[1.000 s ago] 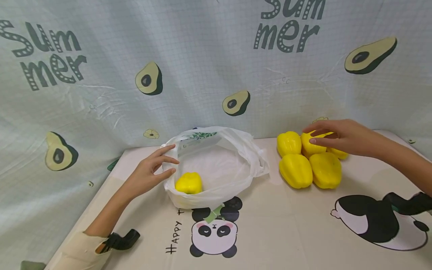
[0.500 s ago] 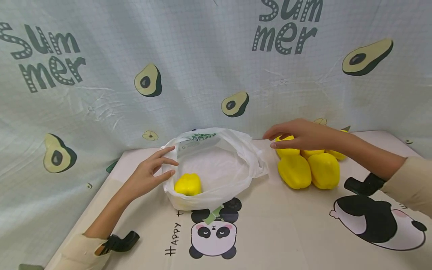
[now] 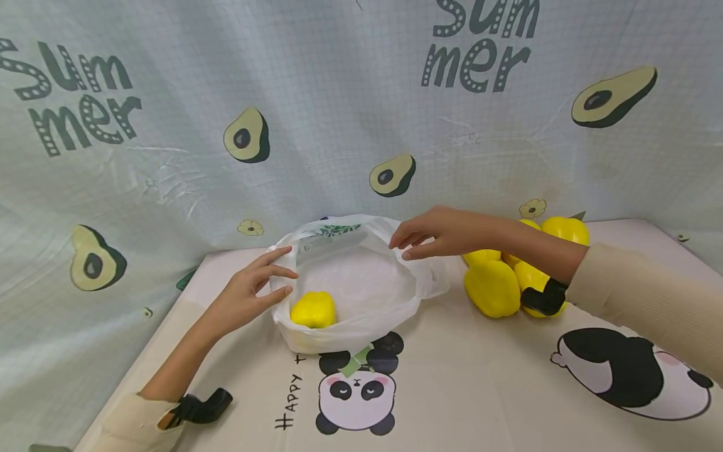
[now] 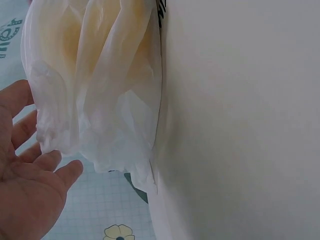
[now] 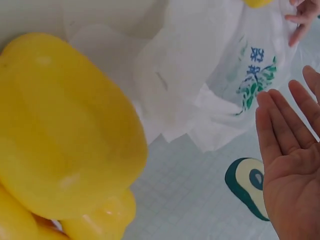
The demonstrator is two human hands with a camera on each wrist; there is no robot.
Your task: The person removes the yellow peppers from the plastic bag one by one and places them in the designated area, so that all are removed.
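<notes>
A white plastic bag (image 3: 350,339) with green print lies with its mouth spread, and one yellow bell pepper (image 3: 313,309) sits inside at the near left. At the bag's left rim is my left hand (image 3: 248,289), fingers spread; the left wrist view shows them beside the plastic (image 4: 95,100). Over the right rim hovers my right hand (image 3: 429,233), its palm bare in the right wrist view. Several more yellow bell peppers (image 3: 492,289) are grouped right of the bag, partly covered by the right forearm.
The pale tablecloth (image 3: 452,389) bears printed pandas. Behind the bag rises a light curtain (image 3: 316,125) printed with avocados and lettering. Black wrist mounts (image 3: 206,405) are strapped to both forearms.
My right hand has moved left from above the pepper group to the bag's right rim. The left hand, the bag and the pepper inside look the same.
</notes>
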